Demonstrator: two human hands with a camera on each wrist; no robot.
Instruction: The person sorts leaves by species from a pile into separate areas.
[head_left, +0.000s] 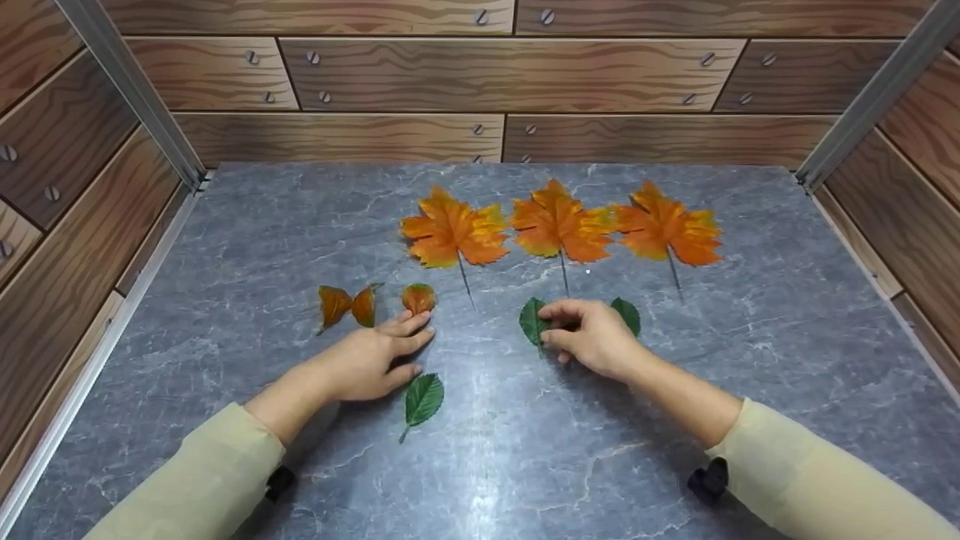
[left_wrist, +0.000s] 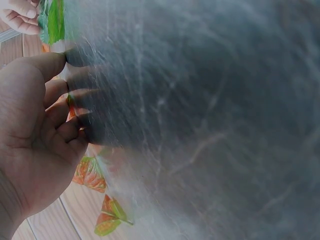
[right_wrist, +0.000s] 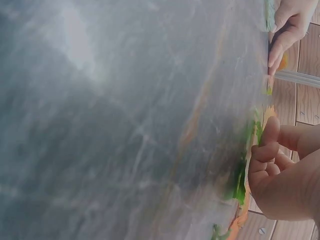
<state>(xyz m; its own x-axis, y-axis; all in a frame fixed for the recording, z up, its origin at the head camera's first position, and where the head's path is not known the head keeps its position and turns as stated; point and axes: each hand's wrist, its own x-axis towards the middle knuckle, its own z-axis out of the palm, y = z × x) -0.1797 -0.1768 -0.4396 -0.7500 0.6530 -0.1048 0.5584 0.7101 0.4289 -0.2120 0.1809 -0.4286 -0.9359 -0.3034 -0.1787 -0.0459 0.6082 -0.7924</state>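
My left hand [head_left: 367,360] lies low over the table, fingers extended, fingertips touching a small brown-orange leaf [head_left: 418,297]. Its thumb is beside a green leaf [head_left: 425,399] with serrated edges. With bent fingers and thumb, my right hand [head_left: 596,337] holds the edge of another green leaf [head_left: 532,322]; its fingertips partly cover that leaf. Behind the right hand a third green leaf [head_left: 627,315] shows in part. In the right wrist view, the right hand [right_wrist: 285,175] has curled fingers near green leaf edges. The left wrist view shows the left palm [left_wrist: 35,135].
Three orange maple leaves [head_left: 561,225] with dark stems lie in a row at the back of the grey marbled table [head_left: 247,240]. Two brown-orange leaves [head_left: 335,306] sit tip to tip left of the left hand. Wood-patterned walls [head_left: 480,75] surround the table.
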